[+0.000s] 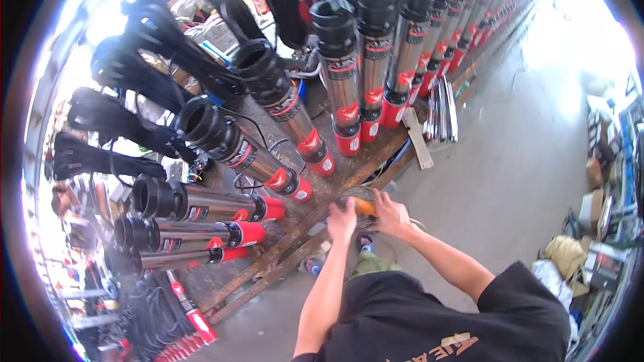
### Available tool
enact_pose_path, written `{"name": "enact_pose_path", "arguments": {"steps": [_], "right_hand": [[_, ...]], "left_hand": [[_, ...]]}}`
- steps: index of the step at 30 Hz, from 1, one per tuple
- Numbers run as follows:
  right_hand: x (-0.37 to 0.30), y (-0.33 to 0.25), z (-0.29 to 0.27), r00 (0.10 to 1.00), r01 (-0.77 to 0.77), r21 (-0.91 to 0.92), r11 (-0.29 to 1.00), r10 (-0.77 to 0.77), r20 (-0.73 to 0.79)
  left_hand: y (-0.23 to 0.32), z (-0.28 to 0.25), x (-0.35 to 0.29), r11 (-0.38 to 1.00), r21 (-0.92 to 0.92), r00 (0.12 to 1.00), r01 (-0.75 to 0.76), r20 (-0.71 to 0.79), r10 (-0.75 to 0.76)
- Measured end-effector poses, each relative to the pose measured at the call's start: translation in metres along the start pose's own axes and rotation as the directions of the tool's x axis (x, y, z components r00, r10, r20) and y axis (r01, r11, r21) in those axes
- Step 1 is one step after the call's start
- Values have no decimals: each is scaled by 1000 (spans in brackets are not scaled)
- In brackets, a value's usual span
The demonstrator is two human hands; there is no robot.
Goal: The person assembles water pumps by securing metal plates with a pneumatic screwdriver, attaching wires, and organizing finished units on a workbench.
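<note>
My left hand (342,220) is closed around the dark left end of an orange, short, rounded object (364,207); its exact kind is too small and blurred to tell. At the object's right end, my right hand (390,213) has its fingers curled against it. Both hands are in front of my body, just off the edge of a wooden bench. Behind and below them a coil of thin grey wire or cord (362,193) partly shows, and a loose strand sticks out on the right. Closest on the bench is a steel cylindrical pump (285,175) with a black top and red base.
Many similar pumps (342,80) stand in a row along the wooden bench edge (295,234), black cable bundles (124,121) behind them. Steel strips (441,110) and a flat pale piece (418,141) lean at the edge. Boxes and bags (567,258) line the right side of the grey floor.
</note>
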State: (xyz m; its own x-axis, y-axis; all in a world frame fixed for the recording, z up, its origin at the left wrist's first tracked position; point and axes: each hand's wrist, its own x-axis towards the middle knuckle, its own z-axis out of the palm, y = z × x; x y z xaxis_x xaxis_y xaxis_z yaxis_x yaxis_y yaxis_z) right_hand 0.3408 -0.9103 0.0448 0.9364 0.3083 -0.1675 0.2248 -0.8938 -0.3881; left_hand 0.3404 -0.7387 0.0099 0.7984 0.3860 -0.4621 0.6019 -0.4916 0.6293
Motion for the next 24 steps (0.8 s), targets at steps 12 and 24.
{"name": "enact_pose_path", "arguments": {"steps": [12, 24], "right_hand": [[80, 95, -29, 991, -129, -129, 983, 123, -56], [0, -133, -32, 889, 279, 160, 947, -192, -415]], "left_hand": [[38, 40, 10, 849, -359, 912, -388, -16, 410], [1, -487, -154, 686, 303, 95, -661, -874, 477]]}}
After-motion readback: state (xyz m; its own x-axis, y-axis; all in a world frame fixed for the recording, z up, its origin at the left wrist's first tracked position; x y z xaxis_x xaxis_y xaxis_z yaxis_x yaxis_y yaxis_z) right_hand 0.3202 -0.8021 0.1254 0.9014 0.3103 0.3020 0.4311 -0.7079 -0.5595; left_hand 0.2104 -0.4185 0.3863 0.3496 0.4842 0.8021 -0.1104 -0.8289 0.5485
